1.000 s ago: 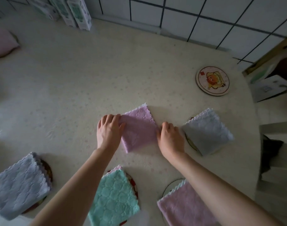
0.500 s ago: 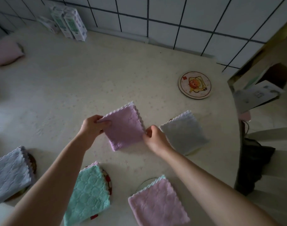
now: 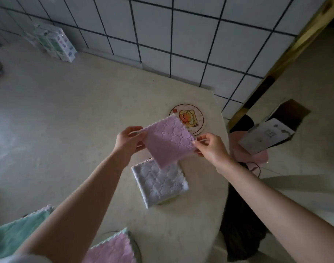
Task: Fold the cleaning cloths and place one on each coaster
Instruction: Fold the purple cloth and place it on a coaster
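- Left hand (image 3: 127, 142) pinches the 9 o'clock corner of the pink cloth (image 3: 168, 141), with the thumb on top and the fingers curled underneath.
- Right hand (image 3: 209, 147) pinches the 3 o'clock corner between thumb and forefinger; its other fingers are loosely bent.
- Held between both hands, the folded pink cloth is up off the desk (image 3: 67, 120) and turned like a diamond.
- Its 12 o'clock corner covers part of the printed coaster (image 3: 197, 118), which sits at 1 o'clock from the cloth. Whether the two touch cannot be told.
- At 6 o'clock from the held cloth, a grey-white cloth (image 3: 160, 182) lies folded on a second coaster (image 3: 169, 201), of which only a thin rim shows.
- The bottom edge of the view cuts off a second pink cloth (image 3: 113, 249), which lies on a third coaster (image 3: 137, 249) seen only as an arc.
- At 8 o'clock, a green cloth (image 3: 14, 230) is partly hidden by the left forearm and cut by the frame; what it lies on is hidden.
- Count: four cloths (two pink, one grey-white, one green), three coasters and two hands.
- Blurred cartons (image 3: 58, 42) stand at 10 o'clock against the tiled wall (image 3: 181, 35).
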Demonstrator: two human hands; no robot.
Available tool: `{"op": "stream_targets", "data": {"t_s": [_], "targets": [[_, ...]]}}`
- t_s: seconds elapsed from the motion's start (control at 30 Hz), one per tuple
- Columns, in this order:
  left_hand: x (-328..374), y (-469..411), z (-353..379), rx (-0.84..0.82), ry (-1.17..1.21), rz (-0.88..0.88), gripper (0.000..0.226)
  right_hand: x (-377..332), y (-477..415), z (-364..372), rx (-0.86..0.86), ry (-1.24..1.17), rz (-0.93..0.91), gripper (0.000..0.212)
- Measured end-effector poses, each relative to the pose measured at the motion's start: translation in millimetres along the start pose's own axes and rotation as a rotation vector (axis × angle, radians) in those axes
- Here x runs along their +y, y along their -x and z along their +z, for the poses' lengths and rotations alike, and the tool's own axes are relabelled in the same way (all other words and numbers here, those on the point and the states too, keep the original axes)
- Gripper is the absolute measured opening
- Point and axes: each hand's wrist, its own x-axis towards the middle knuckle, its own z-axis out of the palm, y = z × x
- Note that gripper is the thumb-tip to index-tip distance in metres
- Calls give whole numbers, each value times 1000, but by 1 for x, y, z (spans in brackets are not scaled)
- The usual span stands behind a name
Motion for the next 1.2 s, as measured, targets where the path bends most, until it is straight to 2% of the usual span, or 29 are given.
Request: {"op": "stream_targets", "data": {"t_s": [0.2, 0.4, 0.63, 0.73, 0.83, 1.0, 1.13, 1.2], "targets": [[32, -56, 69, -5, -138, 91, 18, 3, -64, -32, 104, -63, 48, 14], [37, -105, 104, 48, -333, 151, 19, 7, -104, -36, 137, -114, 128, 15], [24, -136, 109, 81, -625, 239, 15, 17, -125, -39, 126, -22, 224, 15], [22, -142, 106, 98, -736, 241, 14, 15, -127, -42, 98, 99, 207, 22], [26, -145, 107, 100, -778, 209, 14, 10, -127, -43, 68, 166, 226, 26], [24, -146, 109, 16, -860, 211, 16, 5, -131, -41, 38, 241, 247, 20], [23, -143, 104, 24, -793, 174, 9, 4, -136, -43, 36, 318, 182, 8], [21, -138, 99, 35, -744, 139, 7, 1, -141, -45, 32, 330, 140, 16]]}}
